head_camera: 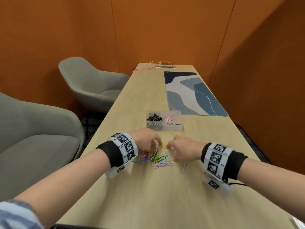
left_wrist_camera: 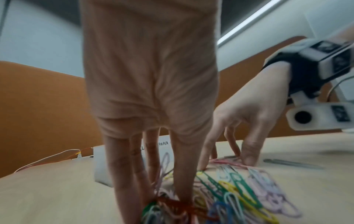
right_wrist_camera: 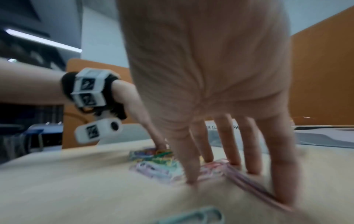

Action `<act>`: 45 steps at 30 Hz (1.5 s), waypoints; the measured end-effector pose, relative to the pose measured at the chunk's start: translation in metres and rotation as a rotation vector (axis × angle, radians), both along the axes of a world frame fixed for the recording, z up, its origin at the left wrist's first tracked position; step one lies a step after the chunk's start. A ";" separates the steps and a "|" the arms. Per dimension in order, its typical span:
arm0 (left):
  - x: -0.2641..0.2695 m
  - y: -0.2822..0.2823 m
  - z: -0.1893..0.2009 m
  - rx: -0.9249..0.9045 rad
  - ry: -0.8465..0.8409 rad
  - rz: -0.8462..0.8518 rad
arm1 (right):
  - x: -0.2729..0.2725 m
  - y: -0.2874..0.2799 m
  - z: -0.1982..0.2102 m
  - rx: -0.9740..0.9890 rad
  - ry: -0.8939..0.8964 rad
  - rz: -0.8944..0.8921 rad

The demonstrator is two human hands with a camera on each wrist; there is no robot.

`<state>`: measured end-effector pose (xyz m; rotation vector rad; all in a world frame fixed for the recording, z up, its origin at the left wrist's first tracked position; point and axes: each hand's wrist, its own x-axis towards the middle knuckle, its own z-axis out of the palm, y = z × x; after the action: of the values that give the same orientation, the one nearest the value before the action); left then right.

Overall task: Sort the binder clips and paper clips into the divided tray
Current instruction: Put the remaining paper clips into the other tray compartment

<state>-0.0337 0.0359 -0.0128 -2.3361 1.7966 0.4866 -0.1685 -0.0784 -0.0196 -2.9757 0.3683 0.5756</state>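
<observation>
A pile of coloured paper clips (head_camera: 158, 158) lies on the wooden table (head_camera: 148, 195) between my hands. My left hand (head_camera: 154, 145) stands over the pile's left side with straight fingers (left_wrist_camera: 181, 181) touching red and green clips. My right hand (head_camera: 171, 147) presses straight fingers (right_wrist_camera: 189, 166) onto pink clips (right_wrist_camera: 216, 168) at the pile's right side. Neither hand grips a clip. A yellow clip (head_camera: 163, 145) lies between the fingertips. Behind the pile stands the clear divided tray (head_camera: 180, 128): binder clips (head_camera: 154, 118) in the left compartment, paper clips (head_camera: 171, 119) in the right.
One pale loose paper clip (head_camera: 184, 170) lies right of the pile, near my right wrist. A blue patterned mat (head_camera: 193, 95) covers the far right of the table. Two grey chairs (head_camera: 92, 83) stand at the left. An orange cable (head_camera: 145, 67) runs across the far end.
</observation>
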 end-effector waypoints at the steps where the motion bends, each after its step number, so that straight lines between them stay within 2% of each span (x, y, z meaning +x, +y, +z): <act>1: -0.001 -0.002 -0.001 -0.013 -0.026 -0.002 | -0.003 0.004 -0.003 -0.021 -0.059 0.016; 6: -0.005 -0.010 -0.006 -0.083 -0.059 -0.006 | -0.003 0.007 -0.004 -0.087 -0.148 0.069; 11: 0.002 -0.011 -0.002 -0.168 0.135 0.092 | 0.009 -0.011 -0.005 0.046 -0.141 -0.002; 15: 0.012 -0.013 0.005 -0.269 0.378 0.203 | 0.014 -0.023 -0.001 0.247 -0.143 -0.160; 19: 0.020 -0.020 0.017 -0.352 0.545 0.267 | 0.011 -0.034 -0.004 0.460 -0.139 -0.302; 26: 0.028 -0.045 0.042 -0.499 0.682 0.366 | 0.003 -0.051 0.003 0.762 -0.155 -0.451; 32: 0.034 -0.075 0.045 -0.769 0.705 0.544 | -0.001 -0.064 0.009 0.851 -0.153 -0.501; 36: 0.036 -0.097 0.037 -0.869 0.637 0.611 | 0.000 -0.074 0.025 0.922 -0.182 -0.516; 40: 0.039 -0.110 0.026 -0.827 0.542 0.581 | 0.007 -0.085 0.051 0.958 -0.257 -0.525; 45: 0.042 -0.111 0.018 -0.646 0.372 0.456 | 0.028 -0.099 0.074 0.981 -0.486 -0.613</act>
<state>0.0082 -0.0752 0.0049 -3.3317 1.7418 0.4680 -0.1403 -0.1771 0.0541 -1.8262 0.6598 -0.0623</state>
